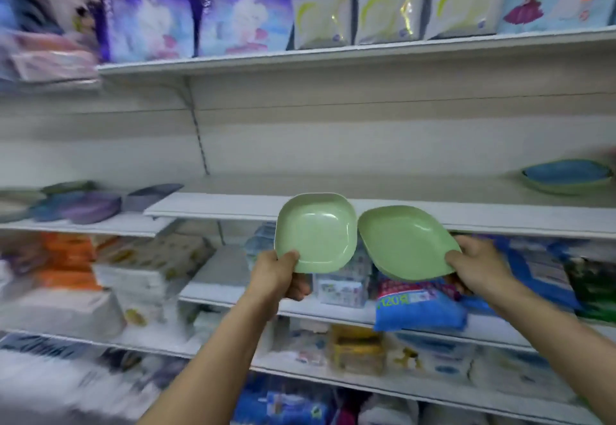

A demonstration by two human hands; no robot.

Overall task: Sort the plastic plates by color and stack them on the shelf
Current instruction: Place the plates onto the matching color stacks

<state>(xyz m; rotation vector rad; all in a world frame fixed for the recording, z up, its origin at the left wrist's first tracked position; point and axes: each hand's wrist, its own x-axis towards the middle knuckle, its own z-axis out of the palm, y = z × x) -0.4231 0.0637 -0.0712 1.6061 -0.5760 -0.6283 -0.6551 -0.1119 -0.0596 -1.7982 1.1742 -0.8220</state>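
Left hand (282, 276) clamped on green plate (316, 231); right hand (480, 268) on second green plate (403, 241); blue plate (566, 172) beyond

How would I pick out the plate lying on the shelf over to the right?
Find the long white shelf behind the two held green plates and follow it to the far right. There a blue plate sits nested in a green one, alone on that stretch.
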